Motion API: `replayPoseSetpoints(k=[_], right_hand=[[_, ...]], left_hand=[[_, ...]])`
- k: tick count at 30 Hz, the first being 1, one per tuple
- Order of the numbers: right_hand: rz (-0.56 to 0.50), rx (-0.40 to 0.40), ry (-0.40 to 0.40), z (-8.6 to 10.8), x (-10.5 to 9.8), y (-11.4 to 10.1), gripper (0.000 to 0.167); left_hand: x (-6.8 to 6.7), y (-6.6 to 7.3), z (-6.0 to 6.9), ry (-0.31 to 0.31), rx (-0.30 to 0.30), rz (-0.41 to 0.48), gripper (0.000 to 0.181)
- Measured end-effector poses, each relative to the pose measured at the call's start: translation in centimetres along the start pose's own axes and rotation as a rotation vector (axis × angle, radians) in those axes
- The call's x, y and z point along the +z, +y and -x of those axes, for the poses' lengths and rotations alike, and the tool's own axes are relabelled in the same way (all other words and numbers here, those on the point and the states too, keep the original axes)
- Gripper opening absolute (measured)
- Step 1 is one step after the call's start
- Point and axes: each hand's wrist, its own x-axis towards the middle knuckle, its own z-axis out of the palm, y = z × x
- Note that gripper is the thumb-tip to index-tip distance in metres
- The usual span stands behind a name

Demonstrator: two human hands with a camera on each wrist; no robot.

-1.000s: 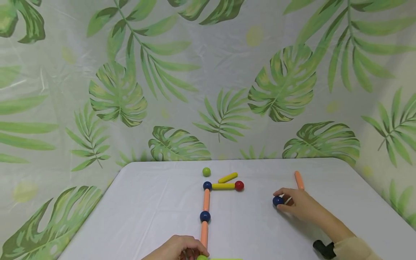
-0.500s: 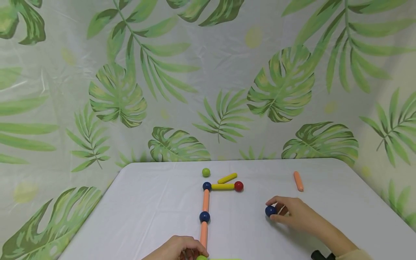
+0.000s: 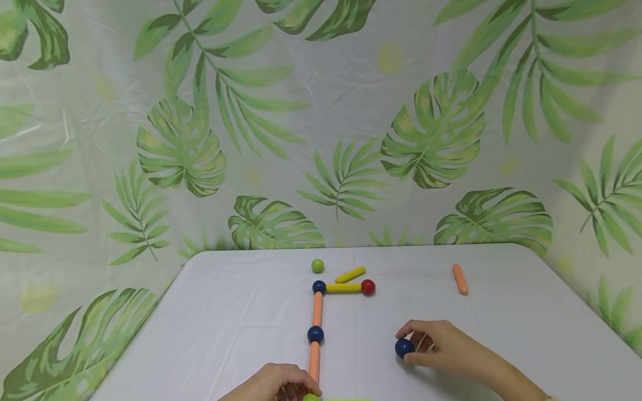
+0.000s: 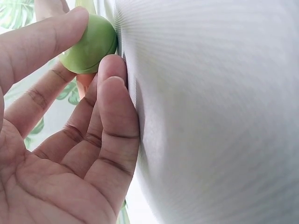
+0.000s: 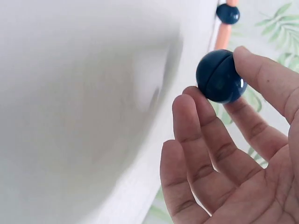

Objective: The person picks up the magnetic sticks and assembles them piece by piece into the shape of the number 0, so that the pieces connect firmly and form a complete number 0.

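Right hand [image 3: 438, 348] pinches a dark blue ball [image 3: 404, 348] between the ball-and-stick chain [image 3: 317, 312] and the table's [image 3: 225, 323] right edge. Left hand [image 3: 286, 381] grips a green ball [image 4: 88, 49] at the chain's near end. Chain runs toward the far edge, then a yellow stick [image 3: 343, 288] turns rightward to a red ball [image 3: 368, 287]. Loose orange stick [image 3: 460, 279] near far right corner.

left hand [image 3: 281, 381]: thumb and fingertips in a pinch, outer fingers gently bent, at the lower edge of the head view. right hand [image 3: 436, 344]: likewise pinching, thumb opposed, little finger bent and free; bare right forearm [image 3: 494, 370] slanted from lower right.
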Motion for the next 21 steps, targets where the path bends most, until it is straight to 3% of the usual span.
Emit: replayPoseSetpoints(k=[10, 17, 21], right_hand=[[-0.086, 0.045, -0.095, 0.3, 1.9, -1.1, 0.028], [-0.144, 0.124, -0.147, 0.2, 3.2, -2.0, 0.021], [-0.180, 0.137, -0.168, 0.2, 3.8, -2.5, 0.020]], left_hand=[[0.0, -0.2, 0.0, -0.005, -0.045, 0.008, 0.028], [0.2, 1.6, 0.2, 0.013, -0.054, 0.012, 0.027], [0.0, 1.7, 0.2, 0.010, -0.046, 0.003, 0.028]])
